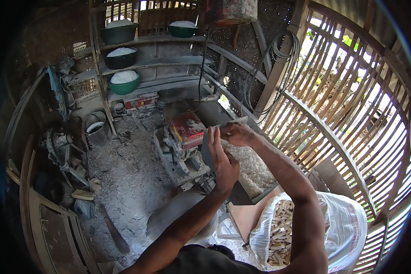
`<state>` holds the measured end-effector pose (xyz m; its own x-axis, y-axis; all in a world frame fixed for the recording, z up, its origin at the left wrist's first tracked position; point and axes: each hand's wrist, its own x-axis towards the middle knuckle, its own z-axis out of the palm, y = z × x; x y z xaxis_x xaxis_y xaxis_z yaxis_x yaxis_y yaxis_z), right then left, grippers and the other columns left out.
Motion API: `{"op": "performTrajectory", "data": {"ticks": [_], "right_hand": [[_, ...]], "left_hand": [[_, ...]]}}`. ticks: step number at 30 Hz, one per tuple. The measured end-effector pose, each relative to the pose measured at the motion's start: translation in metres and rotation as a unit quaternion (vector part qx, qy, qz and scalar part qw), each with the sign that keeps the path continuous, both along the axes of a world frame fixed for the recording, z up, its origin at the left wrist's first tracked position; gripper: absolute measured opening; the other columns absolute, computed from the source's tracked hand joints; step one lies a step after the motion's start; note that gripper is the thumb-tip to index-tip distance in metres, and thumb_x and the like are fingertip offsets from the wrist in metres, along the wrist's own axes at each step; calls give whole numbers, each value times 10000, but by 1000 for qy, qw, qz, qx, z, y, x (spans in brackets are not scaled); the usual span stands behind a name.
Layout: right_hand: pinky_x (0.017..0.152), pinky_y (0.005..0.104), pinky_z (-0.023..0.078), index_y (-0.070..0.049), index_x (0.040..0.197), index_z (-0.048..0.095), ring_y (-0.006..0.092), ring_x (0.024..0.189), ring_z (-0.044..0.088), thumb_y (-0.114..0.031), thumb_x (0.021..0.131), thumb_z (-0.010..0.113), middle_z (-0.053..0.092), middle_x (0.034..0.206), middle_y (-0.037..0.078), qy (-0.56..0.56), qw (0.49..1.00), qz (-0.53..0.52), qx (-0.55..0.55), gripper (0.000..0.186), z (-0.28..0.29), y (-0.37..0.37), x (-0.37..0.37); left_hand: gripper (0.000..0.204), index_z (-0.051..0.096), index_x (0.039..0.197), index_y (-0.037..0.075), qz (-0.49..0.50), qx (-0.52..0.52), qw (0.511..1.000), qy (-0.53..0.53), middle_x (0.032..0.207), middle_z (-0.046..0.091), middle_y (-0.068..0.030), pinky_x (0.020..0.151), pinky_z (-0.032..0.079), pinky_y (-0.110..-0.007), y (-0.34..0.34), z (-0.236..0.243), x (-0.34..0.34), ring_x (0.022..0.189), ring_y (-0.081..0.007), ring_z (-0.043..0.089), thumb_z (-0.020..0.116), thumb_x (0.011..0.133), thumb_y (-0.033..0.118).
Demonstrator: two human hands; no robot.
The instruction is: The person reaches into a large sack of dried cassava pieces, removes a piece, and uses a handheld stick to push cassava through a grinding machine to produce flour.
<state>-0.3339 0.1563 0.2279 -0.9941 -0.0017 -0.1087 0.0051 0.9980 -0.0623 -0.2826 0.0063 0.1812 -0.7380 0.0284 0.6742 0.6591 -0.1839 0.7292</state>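
My left hand [221, 162] rests upright against the left edge of a grey metal sheet [240, 120], fingers stretched out. My right hand [236, 134] is curled at the sheet’s upper part, fingers closed on it. Below my hands, the metal trough [265, 195] holds white shredded material [253, 176]. Just left of them stands a dusty red and yellow machine [187, 128]. At lower right, an open white sack [340, 219] holds pale chopped pieces [281, 228], partly behind my right forearm.
Shelves [153, 61] hold tubs of white powder [123, 78]. A hanging container [230, 11] and coiled cable [281, 55] are above. A bamboo wall [333, 82] runs right. Machinery [61, 150], a bucket [97, 132] and a broom [114, 228] stand left; a grey sack [173, 219] lies below.
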Motion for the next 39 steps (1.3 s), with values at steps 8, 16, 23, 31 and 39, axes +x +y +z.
{"op": "performTrajectory", "data": {"ticks": [8, 16, 23, 31, 39], "right_hand": [[966, 391, 453, -89, 1031, 714, 303, 1109, 599, -266, 850, 628, 671, 1112, 149, -12, 994, 46, -100, 268, 41, 2, 27], [937, 377, 467, -113, 1046, 714, 278, 1104, 603, -264, 870, 607, 680, 1123, 104, -87, 989, 101, -68, 255, 20, -4, 30], [968, 417, 483, -49, 1101, 664, 301, 1072, 624, -265, 995, 382, 669, 1131, 167, -11, 982, -186, 11, 371, 25, 38, 41], [962, 406, 450, -52, 1183, 616, 260, 1108, 605, -293, 1009, 347, 657, 1158, 167, -1, 985, -140, -98, 401, 9, 48, 10], [1119, 362, 338, -63, 1307, 573, 272, 1316, 464, -275, 1000, 401, 543, 1381, 140, -57, 986, -75, -137, 411, 20, 16, 28]], "left_hand": [[841, 163, 1517, 12, 2, -2, 1000, -13, 1555, 159, -232, 1165, 252, -452, 0, 0, 1, 1447, -419, 181, 369, 731, -204], [851, 137, 1519, 1, 4, 31, 1000, 0, 1561, 124, -257, 1184, 172, -476, 3, -3, 0, 1466, -423, 113, 357, 726, -213], [843, 155, 1510, -11, 9, 25, 1000, 17, 1551, 139, -259, 1184, 206, -454, -1, -2, -3, 1462, -415, 137, 341, 719, -236], [868, 171, 1514, -1, 4, 1, 1000, 20, 1554, 136, -265, 1183, 180, -470, -6, -1, -1, 1460, -434, 128, 355, 693, -211], [907, 182, 1517, 1, -14, -17, 1000, 17, 1568, 114, -254, 1165, 215, -444, -3, 0, -1, 1462, -420, 142, 350, 656, -228]]}}
